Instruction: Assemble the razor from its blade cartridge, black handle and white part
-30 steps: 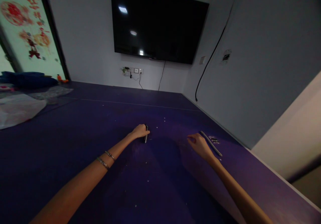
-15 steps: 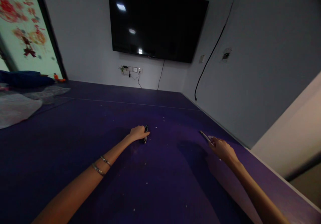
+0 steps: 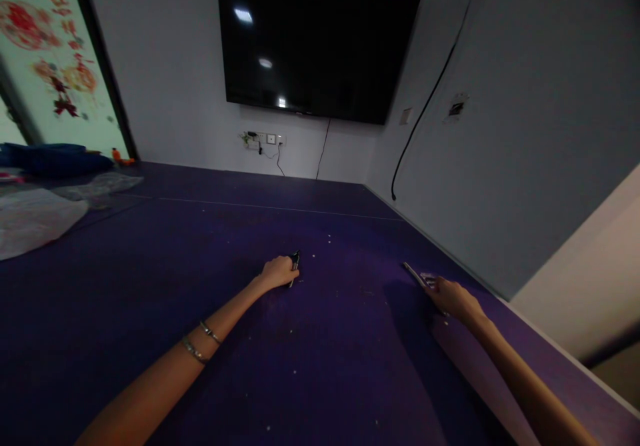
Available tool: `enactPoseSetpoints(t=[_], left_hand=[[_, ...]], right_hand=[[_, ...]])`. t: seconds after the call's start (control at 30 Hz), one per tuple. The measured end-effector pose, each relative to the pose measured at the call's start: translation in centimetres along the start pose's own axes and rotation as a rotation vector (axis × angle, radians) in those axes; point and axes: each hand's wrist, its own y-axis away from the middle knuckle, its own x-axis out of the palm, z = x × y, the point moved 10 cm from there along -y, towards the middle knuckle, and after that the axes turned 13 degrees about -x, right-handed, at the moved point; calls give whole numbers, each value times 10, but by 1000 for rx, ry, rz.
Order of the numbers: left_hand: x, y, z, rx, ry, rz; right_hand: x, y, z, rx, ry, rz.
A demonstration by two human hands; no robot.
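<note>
On the purple surface (image 3: 240, 353), in the head view, my left hand (image 3: 280, 271) is closed around a small dark object with a pale edge (image 3: 295, 260). Most of that object is hidden by the fingers, so its kind does not show. Farther right, my right hand (image 3: 453, 297) grips a slim, flat bar-like object with a light edge (image 3: 415, 274), whose far end points up and to the left. A small clear or whitish piece (image 3: 428, 277) shows beside its fingers. Pale specks lie scattered on the surface between and below both hands.
A crumpled clear plastic sheet (image 3: 40, 216) and dark blue cloth (image 3: 55, 158) lie at the left, near a small orange object (image 3: 118, 155). A wall-mounted television (image 3: 320, 46) hangs ahead. A black cable (image 3: 425, 106) dangles along the right wall.
The object in my left hand has tilted a little, its top leaning right. My right hand and its bar sit slightly farther right in view; the whole view has also shifted slightly.
</note>
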Motion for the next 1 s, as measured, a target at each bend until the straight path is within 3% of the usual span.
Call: enactPoseSetpoints(t=[0.27,0.47,0.7,0.87,1.0], left_hand=[[2,1,-1,-32,-29,-4],[0,4,-3,-34,-40,-15],[1,7,-6,-41,-37,-23],[0,8,-6,-53,-32,-37],[0,9,-5,-59,-25,-57]], right_hand=[[21,-15,7,-198,-45,99],[6,-11,38,-212,-32,27],[-14,-1,155,-242,-92,-52],[-19,4,252,-390,-96,-66],[-23,4,303,-453,-70,-103]])
